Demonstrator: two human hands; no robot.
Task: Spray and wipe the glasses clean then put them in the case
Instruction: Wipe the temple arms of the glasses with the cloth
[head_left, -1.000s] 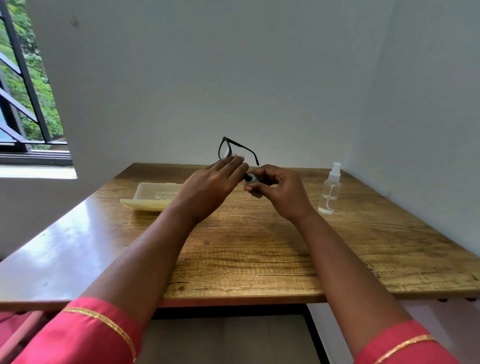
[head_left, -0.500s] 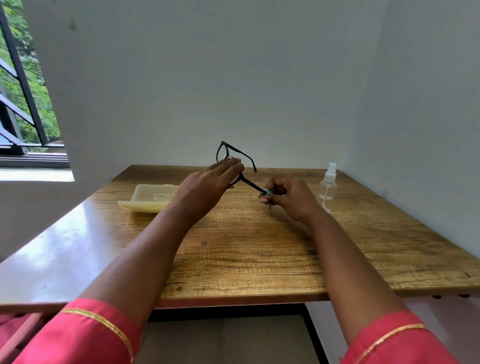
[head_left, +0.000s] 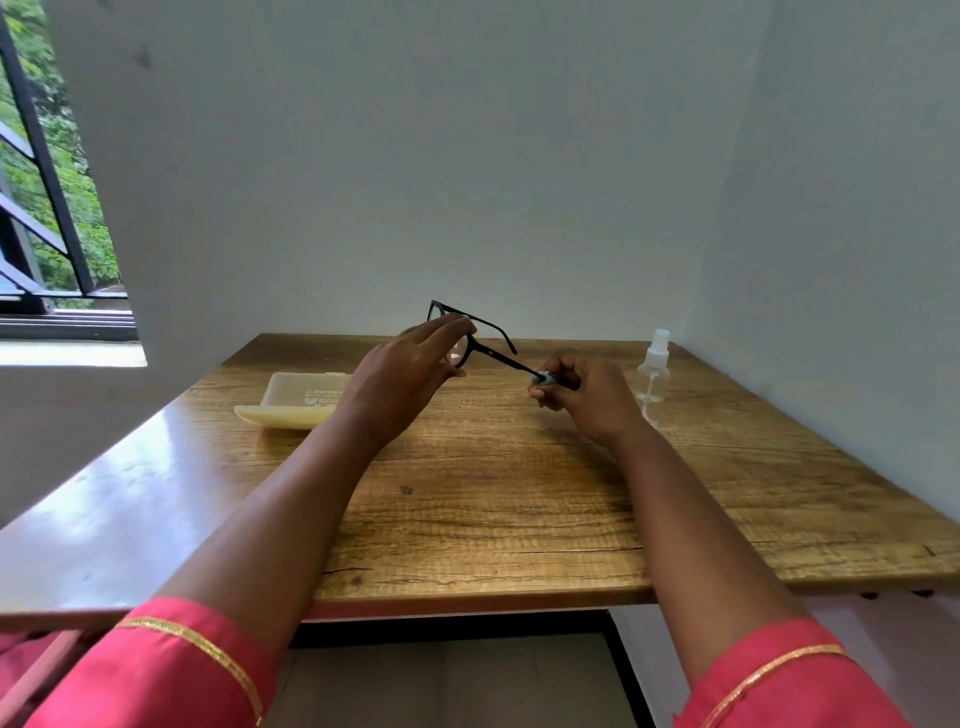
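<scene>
My left hand (head_left: 402, 371) holds the black-framed glasses (head_left: 470, 332) by the front, above the far middle of the wooden table (head_left: 493, 493). One temple arm stretches right to my right hand (head_left: 584, 397), which pinches a small grey cloth (head_left: 545, 378) around the tip of that arm. The other temple arm sticks out behind, free. A pale yellow glasses case (head_left: 293, 402) lies on the table to the left, partly hidden by my left wrist. A clear spray bottle (head_left: 653, 371) with a white nozzle stands just right of my right hand.
White walls close off the table at the back and along the right side. A barred window (head_left: 47, 208) is at the far left. The table's front edge runs just past my forearms, with a dark floor gap below.
My right hand has slid the cloth outward along the temple arm to its tip, moving right toward the spray bottle. My left hand has kept hold of the frame.
</scene>
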